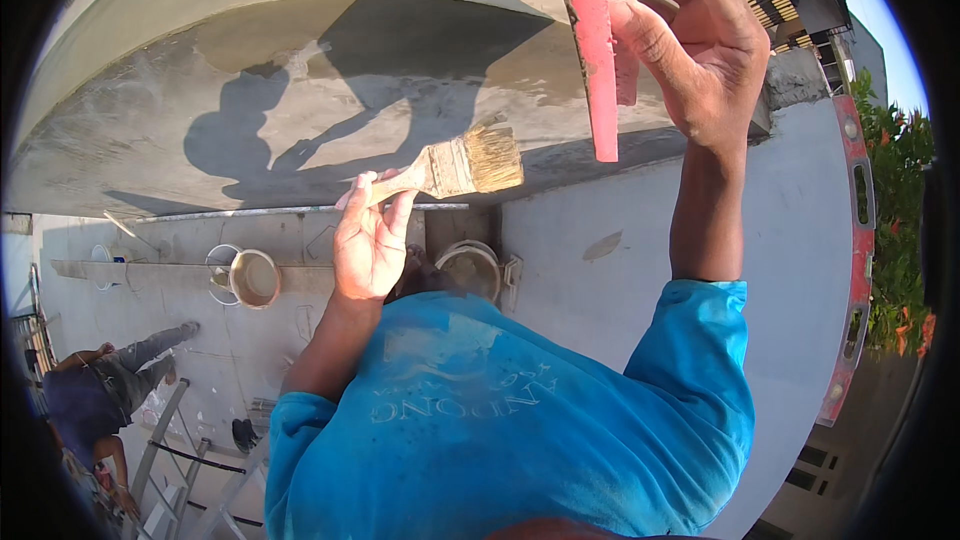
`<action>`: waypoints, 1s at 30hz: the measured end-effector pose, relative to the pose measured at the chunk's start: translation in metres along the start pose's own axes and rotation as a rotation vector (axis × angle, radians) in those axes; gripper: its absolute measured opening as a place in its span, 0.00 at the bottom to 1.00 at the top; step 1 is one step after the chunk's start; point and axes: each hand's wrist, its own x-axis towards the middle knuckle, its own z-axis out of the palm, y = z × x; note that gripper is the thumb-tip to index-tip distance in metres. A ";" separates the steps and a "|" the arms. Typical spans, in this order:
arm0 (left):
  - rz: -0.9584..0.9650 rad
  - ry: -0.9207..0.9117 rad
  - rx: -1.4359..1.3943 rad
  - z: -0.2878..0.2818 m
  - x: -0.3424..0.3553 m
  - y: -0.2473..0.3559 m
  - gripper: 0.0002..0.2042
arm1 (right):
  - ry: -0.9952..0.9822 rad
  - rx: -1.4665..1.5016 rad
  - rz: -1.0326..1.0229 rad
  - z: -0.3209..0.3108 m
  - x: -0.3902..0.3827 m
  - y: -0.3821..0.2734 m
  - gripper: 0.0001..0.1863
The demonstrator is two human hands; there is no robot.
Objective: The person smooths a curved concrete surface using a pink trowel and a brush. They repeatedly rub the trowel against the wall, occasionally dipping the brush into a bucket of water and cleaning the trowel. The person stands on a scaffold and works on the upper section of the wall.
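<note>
1. Paintbrush (455, 168): it is lying across the left centre of the scene, its handle pointing left and its bristles (494, 159) pointing right, clear of the grey plastered surface (150, 105) beyond.
2. Left hand (370, 245): it is pinching the brush handle between thumb and fingers, the palm facing the viewer.
3. Float (592, 60): the pink tool is standing nearly edge-on at the far right of centre, one long edge showing grime.
4. Right hand (705, 35): it is gripping the float's crusted handle, thumb on the near side and fingers curling over the far side.
5. Brush handling: it is probably going to feel light, with a stiff handle and softer, bending bristles. Whether the bristles are holding water, the view is not showing. The slim handle is offering the best hold; the bristles are better left free.
6. Float handling: the plate is appearing rigid and fairly light, though dried crust may be adding weight and roughness. The handle at its back is giving the surest hold; a damp plate edge could be slippery.
7. Surroundings: a bucket (257, 280) is standing at left, and a red level (858, 200) is resting at far right.
</note>
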 end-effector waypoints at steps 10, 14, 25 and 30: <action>0.078 0.126 -0.012 -0.047 -0.019 0.039 0.08 | -0.674 -0.362 -0.296 0.084 0.121 0.032 0.15; 0.119 0.179 0.047 -0.064 -0.022 0.058 0.09 | -0.500 -0.394 -0.463 0.096 0.115 0.066 0.16; 0.449 0.373 -0.059 -0.110 -0.088 0.106 0.09 | -0.457 -0.636 0.122 -0.036 0.103 0.068 0.14; 0.424 0.313 -0.110 -0.096 -0.078 0.102 0.09 | -0.661 -0.445 -0.261 0.100 0.158 0.000 0.11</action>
